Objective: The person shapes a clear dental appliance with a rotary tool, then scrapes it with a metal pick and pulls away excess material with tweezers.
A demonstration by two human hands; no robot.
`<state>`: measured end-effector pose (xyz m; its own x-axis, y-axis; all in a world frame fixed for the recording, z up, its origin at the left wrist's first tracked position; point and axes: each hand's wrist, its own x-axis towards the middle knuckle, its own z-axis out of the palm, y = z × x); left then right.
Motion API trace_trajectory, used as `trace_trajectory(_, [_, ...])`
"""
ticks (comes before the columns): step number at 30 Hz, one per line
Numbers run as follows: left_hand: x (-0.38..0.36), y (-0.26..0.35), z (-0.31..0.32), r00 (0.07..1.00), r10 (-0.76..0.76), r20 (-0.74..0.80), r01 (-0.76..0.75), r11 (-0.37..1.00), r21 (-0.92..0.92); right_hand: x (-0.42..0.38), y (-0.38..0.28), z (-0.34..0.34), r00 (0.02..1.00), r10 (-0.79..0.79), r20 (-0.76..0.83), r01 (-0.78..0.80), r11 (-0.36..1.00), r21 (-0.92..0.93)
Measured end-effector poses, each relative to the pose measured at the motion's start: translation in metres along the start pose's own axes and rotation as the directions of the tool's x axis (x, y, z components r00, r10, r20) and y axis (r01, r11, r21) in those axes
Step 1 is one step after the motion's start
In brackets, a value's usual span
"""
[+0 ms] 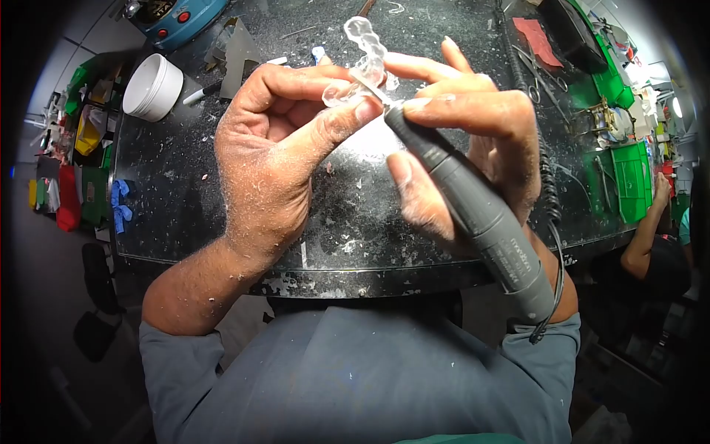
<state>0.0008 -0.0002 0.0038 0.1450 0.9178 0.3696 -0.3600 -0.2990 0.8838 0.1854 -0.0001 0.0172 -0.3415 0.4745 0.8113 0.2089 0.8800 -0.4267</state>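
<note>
A clear, arch-shaped dental aligner [366,46] with tooth-shaped bumps is pinched between the thumb and forefinger of my left hand [270,148]. My right hand [481,126] grips a dark grey rotary handpiece [481,211], its body slanting down toward my right forearm. The narrow tip of the handpiece lies against or just in front of the aligner, beside my left thumb; exact contact is hard to make out. Fingertips of my right hand reach close to the aligner's right side. Pale dust coats both hands. A coiled cord [549,185] runs along the handpiece's right.
On the black, debris-flecked bench [340,240] stand a white tub [153,87] and a blue machine [177,21] at the back left. A marker [201,93] lies near the tub. Scissors [536,74], red sandpaper [538,42] and green bins [631,181] are rightward. Another person's arm [647,233] shows far right.
</note>
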Motion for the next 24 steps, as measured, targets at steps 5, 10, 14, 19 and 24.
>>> trace_trajectory(5, [0.0015, -0.0039, -0.0018, 0.997, 0.063, 0.045, -0.063, 0.998, 0.002, -0.0021, 0.0019, 0.0002, 1.0, 0.001, 0.002, -0.001, 0.999, 0.045])
trace_trajectory(10, [0.0021, -0.0045, 0.0007, 0.989, 0.141, 0.037, -0.141, 0.99, -0.005, -0.001, 0.0003, -0.0003, 1.0, 0.0, 0.002, 0.0, 0.998, 0.068])
trace_trajectory(14, [0.0023, -0.0061, -0.002, 0.986, 0.164, 0.031, -0.166, 0.983, 0.079, -0.0026, 0.0022, -0.0008, 0.999, 0.046, -0.01, -0.045, 0.993, 0.112])
trace_trajectory(19, [0.0028, -0.0046, -0.0026, 0.983, 0.176, 0.056, -0.181, 0.978, 0.101, -0.0015, -0.0011, -0.002, 0.995, 0.097, 0.011, -0.098, 0.986, 0.133])
trace_trajectory(24, [0.0002, -0.0093, -0.0028, 0.978, 0.199, 0.06, -0.203, 0.975, 0.094, -0.0013, -0.0016, 0.004, 0.998, 0.056, -0.025, -0.054, 0.993, 0.102])
